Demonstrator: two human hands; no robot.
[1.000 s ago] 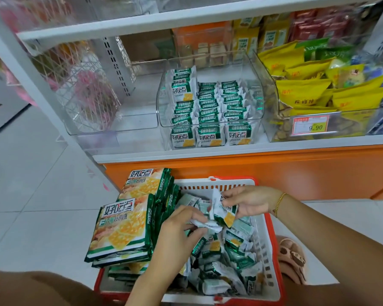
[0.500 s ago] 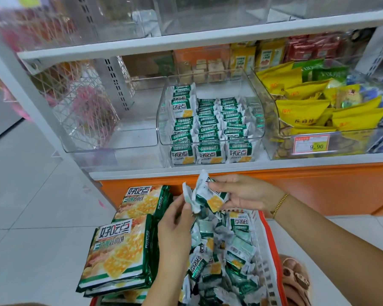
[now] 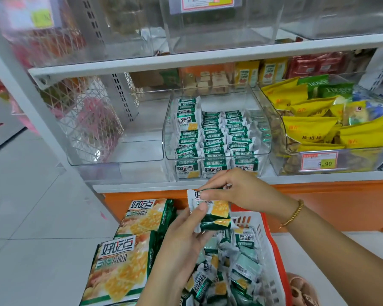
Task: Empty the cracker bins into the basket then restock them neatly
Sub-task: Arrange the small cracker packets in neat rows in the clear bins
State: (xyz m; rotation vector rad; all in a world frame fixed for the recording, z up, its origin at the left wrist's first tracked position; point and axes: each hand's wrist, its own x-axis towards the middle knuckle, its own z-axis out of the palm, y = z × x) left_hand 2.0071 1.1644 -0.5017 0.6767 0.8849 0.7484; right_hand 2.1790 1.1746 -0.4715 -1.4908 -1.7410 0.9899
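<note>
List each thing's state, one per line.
Left bin, empty.
Middle bin, partly filled with neat packet rows.
Basket, holding loose packets.
Held packets, pinched between both grips above basket.
Left grip, holds packets.
Right grip, holds packets.
Big bags, stacked at the basket's left.

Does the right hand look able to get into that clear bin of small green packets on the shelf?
Probably yes: the right hand is close in front of the bin, whose top is open, with nothing between them. It is pinching packets, though.
</note>
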